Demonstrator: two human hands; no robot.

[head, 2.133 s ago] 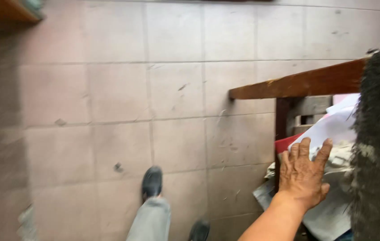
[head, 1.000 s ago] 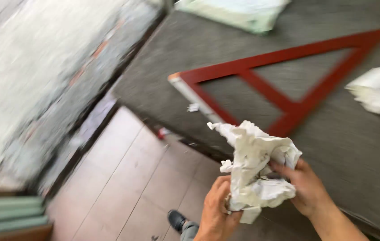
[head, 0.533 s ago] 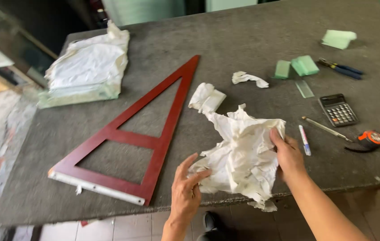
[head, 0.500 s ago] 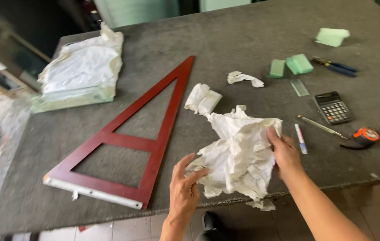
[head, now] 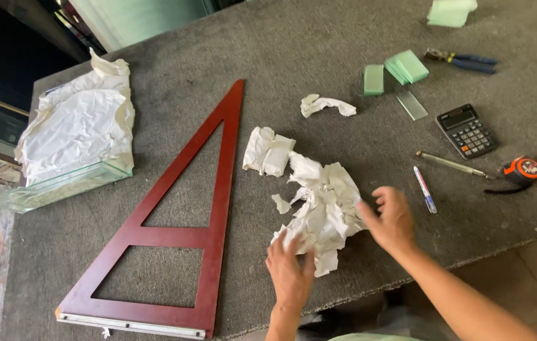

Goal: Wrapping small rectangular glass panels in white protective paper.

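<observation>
The crumpled white paper, held up in both hands half a second ago, now lies on the grey table just right of the red triangular frame; the left hand presses its near edge, fingers spread; the right hand, blurred, seems open beside it, so the wad looks set down, not gripped.

the right hand was smeared by motion blur, its fingers indistinct. the left hand covered the near edge of the crumpled white paper wad. the pale green block was cut off by the top edge.
</observation>
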